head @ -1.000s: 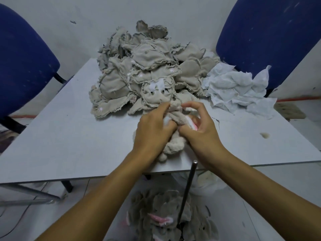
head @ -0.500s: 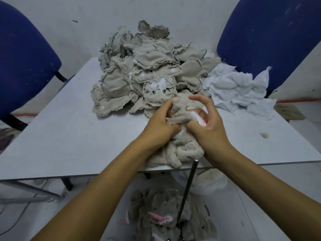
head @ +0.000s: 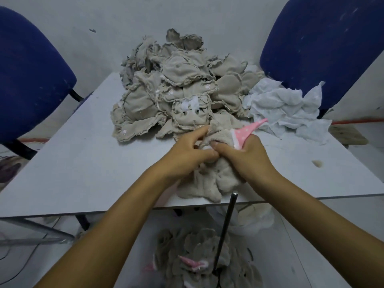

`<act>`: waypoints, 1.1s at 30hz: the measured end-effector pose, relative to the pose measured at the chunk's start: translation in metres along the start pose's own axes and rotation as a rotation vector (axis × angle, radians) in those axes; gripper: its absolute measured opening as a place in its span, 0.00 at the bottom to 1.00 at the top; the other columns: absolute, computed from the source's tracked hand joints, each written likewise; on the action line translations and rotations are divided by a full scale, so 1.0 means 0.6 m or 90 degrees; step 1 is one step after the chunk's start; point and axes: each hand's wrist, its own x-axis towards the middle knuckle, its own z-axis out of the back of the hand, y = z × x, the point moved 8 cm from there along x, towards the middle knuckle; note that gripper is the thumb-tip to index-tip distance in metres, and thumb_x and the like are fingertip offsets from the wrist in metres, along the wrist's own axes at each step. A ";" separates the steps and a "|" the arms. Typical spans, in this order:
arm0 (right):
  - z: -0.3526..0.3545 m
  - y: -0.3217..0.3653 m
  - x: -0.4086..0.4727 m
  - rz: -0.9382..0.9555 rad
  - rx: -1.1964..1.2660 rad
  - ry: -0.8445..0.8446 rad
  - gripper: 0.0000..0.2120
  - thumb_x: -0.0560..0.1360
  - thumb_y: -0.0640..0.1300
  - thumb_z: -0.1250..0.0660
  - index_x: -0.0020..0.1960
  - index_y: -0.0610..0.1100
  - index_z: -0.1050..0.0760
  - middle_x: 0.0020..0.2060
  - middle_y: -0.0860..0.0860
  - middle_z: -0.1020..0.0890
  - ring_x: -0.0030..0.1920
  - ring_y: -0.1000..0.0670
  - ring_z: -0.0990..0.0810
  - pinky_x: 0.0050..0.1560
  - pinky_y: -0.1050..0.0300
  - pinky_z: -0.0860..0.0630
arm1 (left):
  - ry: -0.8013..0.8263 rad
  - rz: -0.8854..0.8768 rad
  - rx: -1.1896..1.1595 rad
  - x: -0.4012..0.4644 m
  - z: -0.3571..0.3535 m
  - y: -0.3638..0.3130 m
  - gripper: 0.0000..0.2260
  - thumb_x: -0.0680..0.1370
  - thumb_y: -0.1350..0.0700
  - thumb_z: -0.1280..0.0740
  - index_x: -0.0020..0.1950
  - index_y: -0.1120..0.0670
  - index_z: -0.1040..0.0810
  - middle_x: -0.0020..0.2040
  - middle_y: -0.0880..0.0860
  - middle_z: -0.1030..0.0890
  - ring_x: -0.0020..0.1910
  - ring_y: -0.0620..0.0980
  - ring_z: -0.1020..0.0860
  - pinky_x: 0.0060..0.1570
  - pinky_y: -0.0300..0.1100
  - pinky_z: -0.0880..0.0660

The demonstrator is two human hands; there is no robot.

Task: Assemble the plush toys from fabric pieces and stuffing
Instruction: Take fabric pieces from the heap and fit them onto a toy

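A beige plush toy skin (head: 214, 179) lies at the near edge of the white table (head: 83, 163), its limp lower part draped toward the edge. Its upper part is bunched between both hands: the left hand (head: 187, 154) pinches the fabric from the left with curled fingers, and the right hand (head: 247, 156) grips it from the right, thumb pressed into the plush. A pink dotted ear (head: 247, 132) sticks up just above the right hand. Just behind lies a heap of beige fabric pieces (head: 178, 90), with crumpled white fabric (head: 286, 109) to its right. A metal rod (head: 225, 229) leans below the table edge.
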 end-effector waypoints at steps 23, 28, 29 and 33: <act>0.016 0.046 -0.006 0.129 0.002 -0.080 0.05 0.74 0.44 0.25 0.45 0.53 0.19 0.35 0.61 0.16 0.38 0.62 0.20 0.41 0.64 0.25 | -0.265 0.044 0.034 -0.014 0.021 -0.023 0.13 0.63 0.60 0.29 0.45 0.50 0.24 0.39 0.47 0.19 0.42 0.50 0.20 0.41 0.46 0.23; -0.006 0.057 -0.015 0.158 -0.014 -0.070 0.05 0.76 0.46 0.28 0.51 0.47 0.17 0.42 0.53 0.14 0.44 0.52 0.16 0.46 0.53 0.20 | -0.229 0.044 0.021 -0.009 0.010 -0.021 0.12 0.70 0.62 0.33 0.52 0.52 0.24 0.46 0.52 0.16 0.47 0.52 0.18 0.47 0.48 0.20; 0.006 0.057 -0.008 0.147 -0.006 -0.093 0.05 0.77 0.46 0.28 0.51 0.46 0.17 0.42 0.51 0.14 0.44 0.51 0.16 0.46 0.51 0.20 | -0.167 0.070 -0.066 -0.005 -0.007 -0.011 0.15 0.68 0.62 0.33 0.53 0.54 0.24 0.45 0.52 0.16 0.46 0.51 0.17 0.45 0.47 0.19; 0.006 0.056 -0.011 0.152 0.045 -0.050 0.04 0.77 0.45 0.28 0.44 0.52 0.18 0.36 0.57 0.16 0.38 0.59 0.19 0.40 0.61 0.24 | -0.276 0.026 0.003 -0.009 0.015 -0.019 0.13 0.62 0.61 0.32 0.44 0.53 0.24 0.40 0.56 0.18 0.43 0.58 0.19 0.44 0.58 0.19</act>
